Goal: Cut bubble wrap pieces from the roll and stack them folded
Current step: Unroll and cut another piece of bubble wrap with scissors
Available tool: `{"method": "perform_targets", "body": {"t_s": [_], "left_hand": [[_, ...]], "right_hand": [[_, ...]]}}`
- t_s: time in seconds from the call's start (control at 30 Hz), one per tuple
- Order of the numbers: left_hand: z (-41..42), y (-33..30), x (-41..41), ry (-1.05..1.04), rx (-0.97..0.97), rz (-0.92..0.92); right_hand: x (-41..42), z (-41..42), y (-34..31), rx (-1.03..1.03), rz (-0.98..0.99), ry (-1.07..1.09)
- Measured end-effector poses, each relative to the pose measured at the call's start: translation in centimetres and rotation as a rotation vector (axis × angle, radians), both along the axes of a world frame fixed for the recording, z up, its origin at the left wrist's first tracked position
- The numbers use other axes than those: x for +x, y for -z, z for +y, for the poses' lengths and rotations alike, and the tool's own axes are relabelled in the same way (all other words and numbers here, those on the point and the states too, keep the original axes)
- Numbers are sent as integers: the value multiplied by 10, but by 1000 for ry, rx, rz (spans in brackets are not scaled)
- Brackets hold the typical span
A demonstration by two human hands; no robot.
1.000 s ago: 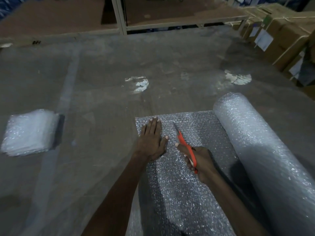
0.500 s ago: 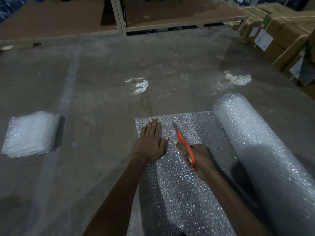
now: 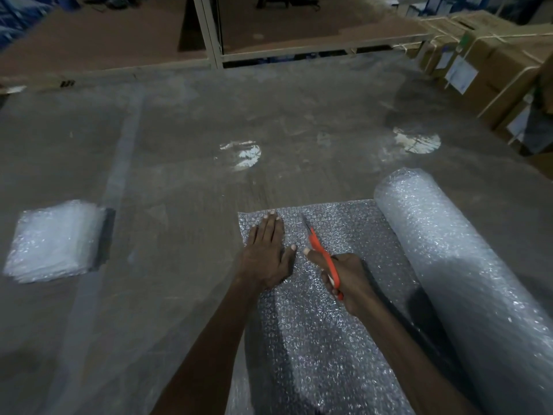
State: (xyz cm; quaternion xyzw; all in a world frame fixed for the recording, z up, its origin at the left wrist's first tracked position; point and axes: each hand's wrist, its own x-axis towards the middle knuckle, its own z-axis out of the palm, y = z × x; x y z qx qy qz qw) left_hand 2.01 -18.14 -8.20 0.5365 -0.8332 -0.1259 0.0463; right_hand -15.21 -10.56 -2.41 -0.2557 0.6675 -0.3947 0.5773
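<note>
A: Where does the bubble wrap sit just now?

B: The roll (image 3: 466, 283) lies on the floor to the right, and its unrolled sheet (image 3: 323, 319) spreads flat from it toward the left. The folded stack (image 3: 55, 241) rests well apart, far left.

A: And the hands?

B: The left hand (image 3: 266, 253) lies flat, fingers stretched out, pressing the sheet near its free edge, holding nothing. The right hand (image 3: 348, 280) has its grip clamped on the orange cutter (image 3: 323, 259), blade tip down on the sheet just beside the left thumb.

A: How will the stuff handle?

B: Light and limp, I judge, and slick on top, so it will likely bunch or drift under the blade unless pinned close to the cut line. The bubbles give under pressure; press with a flat palm rather than fingertips. To lift a cut piece, I would take it by two corners of an edge, since it sags anywhere else.
</note>
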Motion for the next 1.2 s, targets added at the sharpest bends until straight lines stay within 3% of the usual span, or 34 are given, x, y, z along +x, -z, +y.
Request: {"method": "perform_targets", "body": {"t_s": [1.2], "left_hand": [[0,1,0,-6,-6,-12]], "right_hand": [[3,-14,-5,-32,4,12]]}}
